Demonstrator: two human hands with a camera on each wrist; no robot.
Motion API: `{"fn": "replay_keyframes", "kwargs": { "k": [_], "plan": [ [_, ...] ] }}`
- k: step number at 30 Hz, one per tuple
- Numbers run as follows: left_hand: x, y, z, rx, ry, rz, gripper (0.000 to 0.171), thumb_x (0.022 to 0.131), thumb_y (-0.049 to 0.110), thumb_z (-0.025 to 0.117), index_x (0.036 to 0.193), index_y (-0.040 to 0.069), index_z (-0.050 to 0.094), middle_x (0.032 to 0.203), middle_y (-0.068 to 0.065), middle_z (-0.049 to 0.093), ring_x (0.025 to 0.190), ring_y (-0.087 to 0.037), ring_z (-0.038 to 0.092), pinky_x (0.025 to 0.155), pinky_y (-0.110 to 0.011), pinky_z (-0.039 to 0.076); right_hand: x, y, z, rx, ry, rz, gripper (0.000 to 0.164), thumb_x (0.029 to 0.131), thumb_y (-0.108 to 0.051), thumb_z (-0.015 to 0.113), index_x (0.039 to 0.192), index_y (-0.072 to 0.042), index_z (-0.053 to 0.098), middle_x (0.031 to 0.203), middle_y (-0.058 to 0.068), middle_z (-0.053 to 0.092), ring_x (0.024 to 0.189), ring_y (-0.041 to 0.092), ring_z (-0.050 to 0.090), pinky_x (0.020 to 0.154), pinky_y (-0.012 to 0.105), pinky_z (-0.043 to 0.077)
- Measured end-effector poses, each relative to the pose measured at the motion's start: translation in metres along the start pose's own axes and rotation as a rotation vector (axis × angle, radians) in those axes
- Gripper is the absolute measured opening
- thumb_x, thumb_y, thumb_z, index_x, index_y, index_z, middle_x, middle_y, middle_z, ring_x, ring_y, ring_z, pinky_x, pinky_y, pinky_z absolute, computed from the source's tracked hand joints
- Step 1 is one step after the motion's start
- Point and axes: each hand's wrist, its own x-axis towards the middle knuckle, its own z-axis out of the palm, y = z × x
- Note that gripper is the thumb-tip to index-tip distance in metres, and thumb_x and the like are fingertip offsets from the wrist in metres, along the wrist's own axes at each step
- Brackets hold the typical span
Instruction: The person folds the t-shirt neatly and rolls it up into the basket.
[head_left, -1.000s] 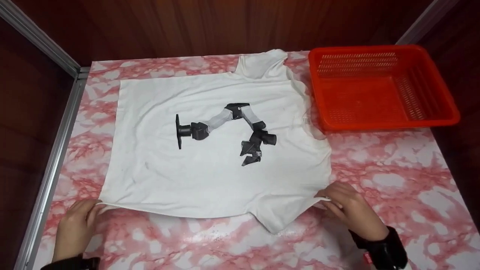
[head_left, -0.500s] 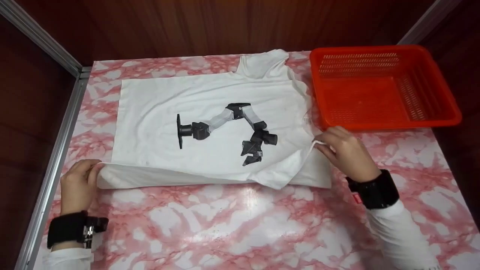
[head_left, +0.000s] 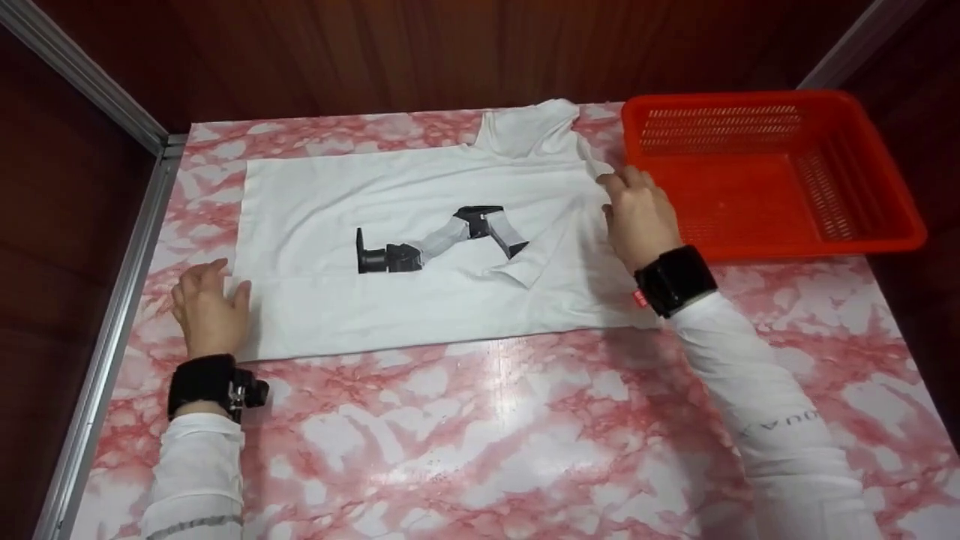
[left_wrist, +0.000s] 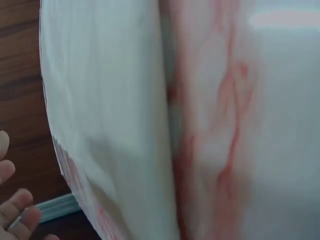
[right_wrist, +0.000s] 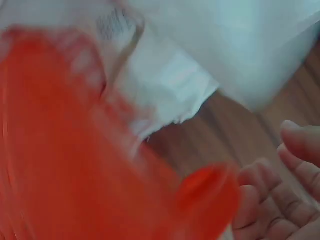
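A white T-shirt printed with a black and grey robot arm lies sideways on the table. Its near side is folded over onto the front, covering the lower part of the print. At the bottom hem, my left hand has its fingers spread, with no cloth between them. My right hand is over the collar end by the basket, fingers loosely bent. In the right wrist view, thumb and fingers of the right hand stand apart with no cloth between them. The left wrist view shows the folded edge of the T-shirt.
A red plastic basket stands at the back right, close beside the collar. The table has a pink and white marbled top. Dark wood panels rise behind it, and a metal rail runs along the left.
Both hands have carried the near edge of the T-shirt away from the person and folded it over the front. The hands have let go of the cloth.
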Motion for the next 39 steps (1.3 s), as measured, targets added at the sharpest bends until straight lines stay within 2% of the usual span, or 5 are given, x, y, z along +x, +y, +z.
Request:
{"fn": "replay_keyframes", "kwargs": {
  "k": [13,20,25,31,39],
  "plan": [
    [-0.044,0.045,0.046,0.18,-0.565,0.069,0.104,0.071,0.07,0.05,0.144,0.013,0.003,0.144,-0.027,-0.014,0.128,-0.045,-0.019,0.085,-0.075,-0.01,-0.066,-0.029,0.057,0.215,-0.356,-0.297,0.018,0.08,-0.01,0.061,0.095,-0.003,0.066,0.105,0.017,0.059,0.097,0.03,0.055,0.084,0.039,0.046],
    [-0.031,0.052,0.047,0.228,-0.637,0.021,0.113,0.064,0.075,0.052,0.144,0.017,-0.003,0.142,-0.026,-0.02,0.126,-0.046,-0.023,0.08,-0.078,-0.008,-0.048,-0.04,0.067,0.196,-0.507,-0.292,0.057,0.085,-0.016,0.057,0.138,-0.012,0.034,0.144,0.019,0.022,0.129,0.04,0.024,0.103,0.05,0.025],
    [-0.019,0.048,0.049,0.225,-0.669,-0.01,0.112,0.062,0.077,0.051,0.144,0.023,-0.004,0.142,-0.023,-0.024,0.124,-0.046,-0.028,0.076,-0.078,-0.01,-0.029,-0.035,0.074,0.145,-0.617,-0.082,0.071,0.085,-0.038,0.055,0.143,-0.024,0.017,0.15,0.01,0.0,0.134,0.04,0.005,0.102,0.059,0.014],
    [-0.007,0.036,0.051,0.224,-0.67,-0.042,0.112,0.058,0.079,0.052,0.142,0.032,-0.006,0.141,-0.017,-0.03,0.118,-0.044,-0.037,0.07,-0.078,-0.016,-0.025,-0.021,0.079,-0.038,-0.675,0.153,0.097,0.066,-0.071,0.054,0.143,-0.033,0.009,0.149,0.016,-0.004,0.132,0.044,-0.004,0.095,0.07,0.005],
    [-0.003,0.028,0.051,0.231,-0.672,-0.043,0.114,0.056,0.08,0.052,0.142,0.033,-0.007,0.142,-0.016,-0.028,0.118,-0.044,-0.036,0.07,-0.078,-0.015,-0.029,-0.016,0.081,-0.063,-0.644,0.179,0.1,0.063,-0.076,0.052,0.143,-0.03,0.014,0.147,0.023,0.005,0.133,0.043,0.003,0.097,0.068,0.01]
  ]
}}
